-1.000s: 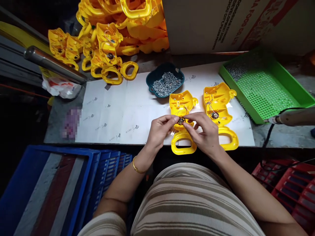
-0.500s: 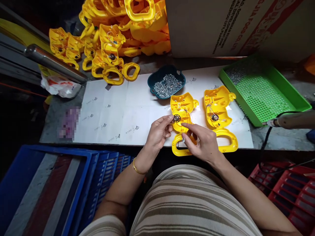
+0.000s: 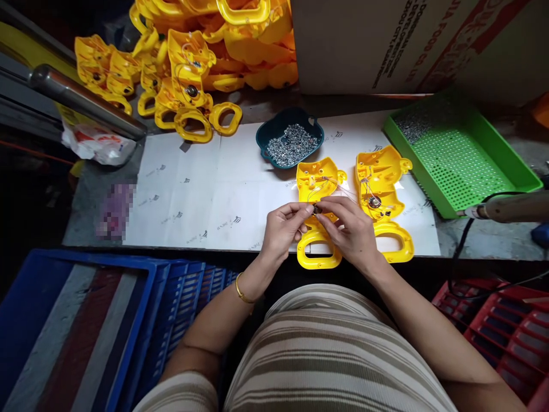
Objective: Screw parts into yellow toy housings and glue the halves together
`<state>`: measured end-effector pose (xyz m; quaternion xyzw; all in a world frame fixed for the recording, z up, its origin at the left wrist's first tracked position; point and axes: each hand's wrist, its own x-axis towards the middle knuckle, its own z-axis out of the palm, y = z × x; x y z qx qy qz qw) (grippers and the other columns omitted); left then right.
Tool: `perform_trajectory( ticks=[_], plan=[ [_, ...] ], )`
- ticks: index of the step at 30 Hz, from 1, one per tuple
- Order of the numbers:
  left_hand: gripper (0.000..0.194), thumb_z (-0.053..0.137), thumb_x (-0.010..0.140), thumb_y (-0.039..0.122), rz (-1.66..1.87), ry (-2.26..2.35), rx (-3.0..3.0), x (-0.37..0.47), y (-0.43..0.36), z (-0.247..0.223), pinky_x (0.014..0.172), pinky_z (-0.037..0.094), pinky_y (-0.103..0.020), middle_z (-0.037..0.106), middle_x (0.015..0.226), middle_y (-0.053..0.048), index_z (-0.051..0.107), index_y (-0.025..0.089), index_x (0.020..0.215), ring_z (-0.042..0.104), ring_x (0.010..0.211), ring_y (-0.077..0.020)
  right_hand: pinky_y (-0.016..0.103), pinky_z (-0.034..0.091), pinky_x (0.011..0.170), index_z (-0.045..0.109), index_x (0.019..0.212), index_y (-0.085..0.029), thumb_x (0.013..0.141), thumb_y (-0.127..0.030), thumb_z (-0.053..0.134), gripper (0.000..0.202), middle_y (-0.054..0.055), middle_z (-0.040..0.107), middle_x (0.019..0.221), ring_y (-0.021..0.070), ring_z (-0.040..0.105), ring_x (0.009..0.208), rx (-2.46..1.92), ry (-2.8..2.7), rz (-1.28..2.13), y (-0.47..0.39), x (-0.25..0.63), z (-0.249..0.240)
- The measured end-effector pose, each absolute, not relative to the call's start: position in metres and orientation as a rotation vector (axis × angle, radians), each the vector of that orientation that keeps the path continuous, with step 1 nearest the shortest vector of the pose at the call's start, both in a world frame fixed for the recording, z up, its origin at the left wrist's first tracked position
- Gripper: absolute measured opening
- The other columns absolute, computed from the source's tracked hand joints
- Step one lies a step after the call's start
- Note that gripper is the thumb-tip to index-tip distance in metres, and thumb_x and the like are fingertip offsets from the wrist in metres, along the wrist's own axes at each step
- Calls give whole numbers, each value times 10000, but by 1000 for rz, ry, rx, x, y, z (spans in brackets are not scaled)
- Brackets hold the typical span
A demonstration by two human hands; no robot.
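Observation:
Both hands meet over a yellow plastic toy shell [image 3: 319, 178] with a looped handle, lying near the table's front edge. My left hand [image 3: 285, 229] pinches a small dark round speaker [image 3: 316, 210] between thumb and fingertips. From the other side, my right hand [image 3: 349, 229] closes its fingertips on the same speaker, which is mostly covered. Thin wires run across the shell beside the fingers. To the right lies a second yellow shell [image 3: 377, 171] with its own speaker [image 3: 374, 202] and wires inside.
A dark teal basin [image 3: 266, 157] of small metal screws stands behind the shells. On the right are a green perforated tray [image 3: 472, 166] and a corded tool [image 3: 501, 209]. Yellow shells [image 3: 257, 54] are heaped at the back left. Blue crates [image 3: 148, 297] stand below the table.
The speaker has been lifted and tilted between both hands. My right hand has moved up from the handle, where it held a small shiny piece, to the speaker.

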<state>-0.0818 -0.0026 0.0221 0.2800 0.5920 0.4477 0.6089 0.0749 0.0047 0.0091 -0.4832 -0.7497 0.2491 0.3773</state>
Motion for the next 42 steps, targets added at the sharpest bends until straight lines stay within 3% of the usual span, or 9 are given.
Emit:
perform_trajectory(
  ticks=[3, 5, 8, 11, 17, 26, 33, 38, 42],
  plan=[
    [330, 778, 709, 433, 1114, 1481, 799, -85, -5, 17, 414, 357, -145, 602, 605, 21, 720, 156, 879, 485, 470, -47, 283, 532, 684, 694, 1064, -199, 934, -300, 538, 226, 93, 680, 1033, 183, 676, 902, -1376, -1997, 510, 8, 78, 11],
    [321, 757, 734, 389, 1201, 1589, 939, -88, -7, 12, 501, 436, -153, 663, 832, -24, 710, 168, 963, 549, 599, -65, 267, 454, 575, 695, 1072, -213, 940, -328, 532, 239, 72, 679, 979, 172, 666, 813, -1479, -2097, 461, 9, 79, 14],
    [509, 758, 707, 267, 1176, 1633, 1094, -90, -10, 4, 629, 512, -186, 631, 1170, -88, 618, 198, 1191, 601, 817, -113, 278, 311, 498, 690, 1084, -243, 941, -345, 523, 242, 59, 681, 959, 185, 650, 809, -1606, -2265, 408, 10, 77, 19],
    [701, 722, 708, 172, 1082, 1567, 1165, -88, -11, -1, 714, 528, -209, 584, 1313, -121, 479, 230, 1363, 616, 902, -125, 292, 244, 495, 688, 1078, -246, 940, -359, 520, 245, 70, 677, 978, 205, 636, 855, -1677, -2345, 389, 11, 72, 23],
    [778, 664, 765, 141, 1039, 1404, 1063, -85, -13, 0, 743, 523, -189, 649, 1252, -104, 353, 253, 1470, 660, 965, -137, 295, 223, 496, 688, 1049, -237, 949, -321, 499, 230, 91, 670, 1020, 218, 611, 921, -1708, -2437, 391, 14, 64, 27],
    [736, 565, 811, 63, 1051, 1350, 1024, -81, -14, -5, 693, 543, -176, 580, 1321, -86, 314, 274, 1470, 657, 787, -73, 297, 312, 588, 712, 1030, -236, 959, -389, 489, 280, 79, 697, 947, 211, 601, 931, -1679, -2363, 286, 12, 63, 10],
    [795, 594, 799, 60, 1052, 1461, 1060, -76, -5, -11, 679, 569, -197, 576, 1259, -100, 276, 272, 1495, 665, 945, -163, 295, 404, 690, 703, 1112, -210, 949, -296, 512, 265, 86, 710, 982, 208, 617, 905, -1583, -2415, 435, 17, 71, 10],
    [828, 654, 807, 110, 947, 1460, 1008, -79, 2, -7, 572, 580, -226, 596, 1204, -84, 255, 308, 1505, 663, 642, -97, 280, 377, 621, 709, 1099, -211, 940, -297, 519, 263, 95, 639, 1014, 188, 603, 868, -1595, -2428, 546, 20, 75, 16],
    [869, 694, 775, 112, 888, 1458, 966, -83, 5, -2, 524, 579, -229, 601, 1205, -88, 266, 308, 1505, 653, 577, -87, 273, 253, 518, 713, 1090, -272, 962, -383, 464, 302, 73, 618, 1058, 174, 596, 854, -1681, -2461, 574, 22, 75, 22]
  ],
)
